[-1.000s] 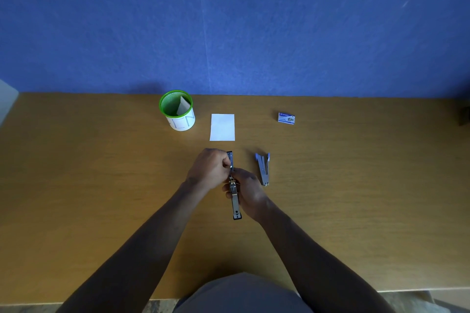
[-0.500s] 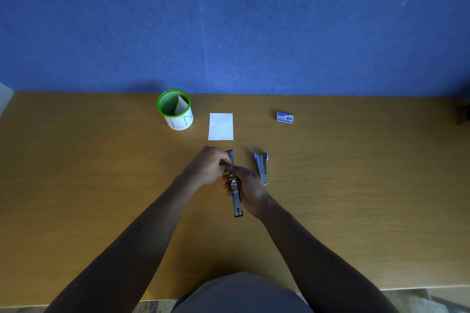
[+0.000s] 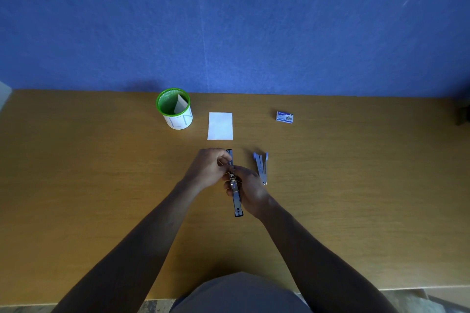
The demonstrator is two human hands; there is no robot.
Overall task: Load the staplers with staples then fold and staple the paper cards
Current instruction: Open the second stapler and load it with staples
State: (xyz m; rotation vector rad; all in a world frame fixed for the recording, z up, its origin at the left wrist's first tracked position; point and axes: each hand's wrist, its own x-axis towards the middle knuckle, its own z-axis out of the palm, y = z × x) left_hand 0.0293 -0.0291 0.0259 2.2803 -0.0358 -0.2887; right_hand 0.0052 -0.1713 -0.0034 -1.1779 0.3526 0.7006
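Note:
An opened stapler [image 3: 236, 198] lies lengthwise on the wooden table [image 3: 101, 185], its two halves spread flat in a line. My right hand [image 3: 248, 189] grips its middle from the right side. My left hand [image 3: 209, 166] pinches at the far half of that stapler; whether staples sit between the fingers is hidden. A second grey stapler [image 3: 262, 166] lies just to the right, untouched. A white paper card [image 3: 220, 126] lies flat beyond the hands. A small blue staple box [image 3: 284, 117] sits at the back right.
A green-rimmed mesh cup [image 3: 175, 109] with a folded card inside stands left of the white card. A blue wall rises behind the table. A dark object [image 3: 464, 114] sits at the far right edge. The table's near edge runs close to my body.
The hands stay on the opened stapler. My left hand's fingers have shifted slightly along its far half; the stapler has barely moved.

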